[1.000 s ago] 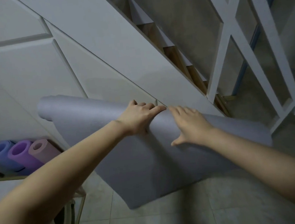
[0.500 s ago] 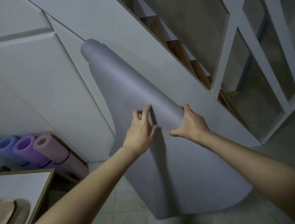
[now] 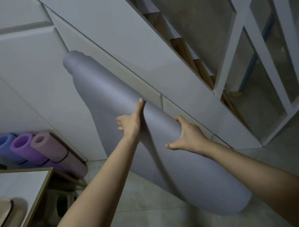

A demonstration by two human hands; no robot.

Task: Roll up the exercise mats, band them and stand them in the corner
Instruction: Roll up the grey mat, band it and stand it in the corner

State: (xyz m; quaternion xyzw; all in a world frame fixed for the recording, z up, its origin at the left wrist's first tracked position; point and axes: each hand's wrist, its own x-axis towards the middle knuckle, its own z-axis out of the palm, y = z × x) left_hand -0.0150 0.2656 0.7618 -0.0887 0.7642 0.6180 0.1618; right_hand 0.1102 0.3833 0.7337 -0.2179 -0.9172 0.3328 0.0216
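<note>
matt foam grey mat (image 3: 117,98) (finely textured), glossy floor tiles (image 3: 157,224)

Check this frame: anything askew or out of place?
The grey foam exercise mat, gripped by the left hand and right hand, is rolled unevenly: its far end steps out, and a wide flap hangs unrolled below. The three banded blue, purple and pink rolled mats look tidy.

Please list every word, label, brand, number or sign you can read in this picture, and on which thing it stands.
No readable text anywhere.
The grey mat, gripped by the left hand and right hand: plain, no print.
The blue mat, purple mat and pink mat in the corner: no label visible.
White panels: blank.
</note>
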